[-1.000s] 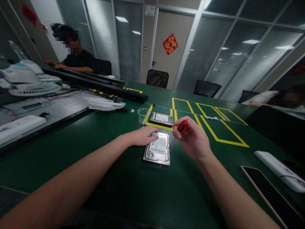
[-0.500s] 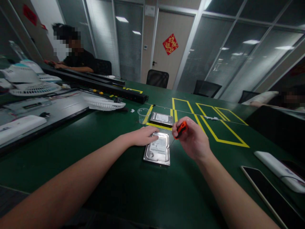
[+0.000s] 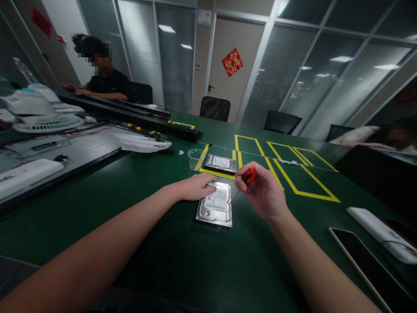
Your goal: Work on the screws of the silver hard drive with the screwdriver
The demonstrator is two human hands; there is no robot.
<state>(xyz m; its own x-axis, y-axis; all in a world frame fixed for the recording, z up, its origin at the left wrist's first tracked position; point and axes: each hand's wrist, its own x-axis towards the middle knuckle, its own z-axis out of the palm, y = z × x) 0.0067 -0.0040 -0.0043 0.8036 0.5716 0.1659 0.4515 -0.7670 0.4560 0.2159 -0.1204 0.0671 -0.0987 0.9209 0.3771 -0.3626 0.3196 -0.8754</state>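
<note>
A silver hard drive [image 3: 216, 206] lies label side up on the green table in front of me. My left hand [image 3: 197, 186] holds it by the upper left corner, thumb on the top face and fingers across the far edge. In my right hand [image 3: 263, 187], closed around the handle, is a red and black screwdriver [image 3: 250, 176]. Its thin shaft slants down to the left, and the tip meets the drive's right edge; whether it sits in a screw is too small to tell. Just beyond lies a second hard drive [image 3: 220, 162].
A clear plastic cup [image 3: 195, 160] stands left of the second drive. Fan parts [image 3: 143, 142] and a large flat panel [image 3: 87, 145] fill the left side. A phone [image 3: 368, 265] and a white device [image 3: 379, 232] lie at right. Two other people sit around the table.
The screwdriver handle has turned slightly in my right hand. My left hand and the hard drive keep their places, apart from a tiny shift of the view.
</note>
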